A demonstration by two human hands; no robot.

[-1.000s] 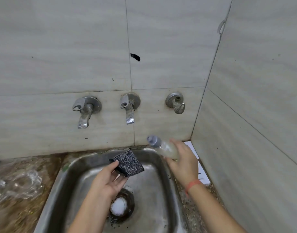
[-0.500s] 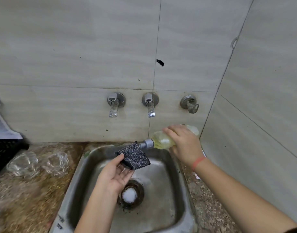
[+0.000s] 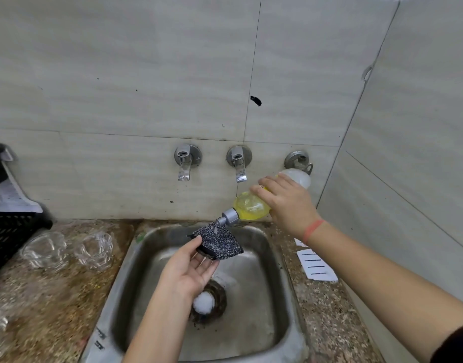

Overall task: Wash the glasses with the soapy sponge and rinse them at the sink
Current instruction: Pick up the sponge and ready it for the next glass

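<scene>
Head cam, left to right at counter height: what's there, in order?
Black crate → glass → second glass → sponge in the left hand → soap bottle in the right hand. Sink left out: it spans several.

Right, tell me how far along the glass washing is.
Done: only the sponge and soap bottle are picked up. In hand: the right hand tips the bottle nozzle-down over the sponge, held by the left hand above the sink. Left: the glasses sit on the counter; scrubbing and rinsing remain, no water runs from the taps.
</scene>
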